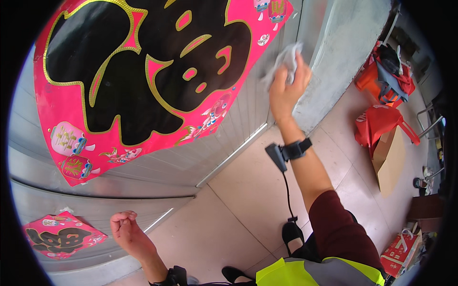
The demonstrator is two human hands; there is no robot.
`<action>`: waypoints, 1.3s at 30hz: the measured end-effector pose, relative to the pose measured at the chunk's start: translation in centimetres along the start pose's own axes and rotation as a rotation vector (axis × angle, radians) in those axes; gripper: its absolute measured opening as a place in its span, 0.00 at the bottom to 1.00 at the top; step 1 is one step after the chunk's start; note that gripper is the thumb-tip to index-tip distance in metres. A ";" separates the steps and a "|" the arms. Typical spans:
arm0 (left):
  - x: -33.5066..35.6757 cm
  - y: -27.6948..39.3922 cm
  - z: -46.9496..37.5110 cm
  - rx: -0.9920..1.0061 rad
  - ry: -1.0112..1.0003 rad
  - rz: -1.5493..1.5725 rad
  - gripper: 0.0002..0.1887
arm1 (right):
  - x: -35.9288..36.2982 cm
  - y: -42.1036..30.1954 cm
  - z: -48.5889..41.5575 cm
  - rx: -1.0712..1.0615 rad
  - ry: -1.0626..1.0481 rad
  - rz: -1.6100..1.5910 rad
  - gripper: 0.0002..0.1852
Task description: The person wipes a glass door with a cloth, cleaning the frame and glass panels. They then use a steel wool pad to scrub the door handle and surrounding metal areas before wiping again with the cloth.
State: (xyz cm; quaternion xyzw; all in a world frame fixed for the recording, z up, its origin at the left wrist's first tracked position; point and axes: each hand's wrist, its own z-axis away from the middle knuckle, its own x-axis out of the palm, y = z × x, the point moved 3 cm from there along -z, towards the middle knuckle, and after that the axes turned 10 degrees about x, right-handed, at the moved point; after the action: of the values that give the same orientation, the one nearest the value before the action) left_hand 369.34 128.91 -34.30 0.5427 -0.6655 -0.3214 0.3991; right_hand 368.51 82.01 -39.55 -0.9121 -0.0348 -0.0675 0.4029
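Note:
My right hand [288, 85] grips a crumpled whitish cloth or tissue [285, 61] at the right side of a grey metal door [247, 103]. Both are slightly blurred. A large pink diamond-shaped paper decoration [143, 146], with a black gold-edged character, fish and lanterns, is stuck on the door left of the cloth. Low on the left, my left hand [128, 228] hangs in front of the neighbouring metal panel [118, 211], its fingers curled together with nothing visible in them. Beside it is a smaller pink paper decoration [64, 236] of similar design.
A grey-white wall edge [343, 46] borders the door on the right. Red bags [379, 123] and an open cardboard box [390, 161] stand on the tiled floor [229, 207]. A red gift box [400, 252] lies at lower right. A cable [287, 195] hangs from my right wrist device.

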 end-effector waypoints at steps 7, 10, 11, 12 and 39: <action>0.7 -0.1 -0.1 0.002 -0.029 0.030 0.04 | 1.4 4.5 0.7 -0.056 0.105 0.180 0.25; 0.6 0.4 0.1 0.018 -0.047 0.036 0.05 | -0.2 10.4 9.2 0.275 -0.033 0.422 0.25; 0.5 0.7 0.3 0.028 -0.043 0.024 0.05 | -0.7 12.1 12.2 0.473 -0.122 0.485 0.25; 0.2 1.1 0.5 0.034 -0.041 0.008 0.05 | -1.2 13.1 15.2 0.550 -0.234 0.485 0.24; -5.1 5.6 0.4 0.134 0.107 0.062 0.05 | 3.3 -15.2 26.5 0.413 -0.285 -0.090 0.20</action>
State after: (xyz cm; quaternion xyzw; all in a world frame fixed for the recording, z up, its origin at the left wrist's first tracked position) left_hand 366.83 135.02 -30.63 0.5637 -0.6796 -0.2343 0.4068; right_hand 372.50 111.87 -45.58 -0.8083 -0.1449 0.0521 0.5682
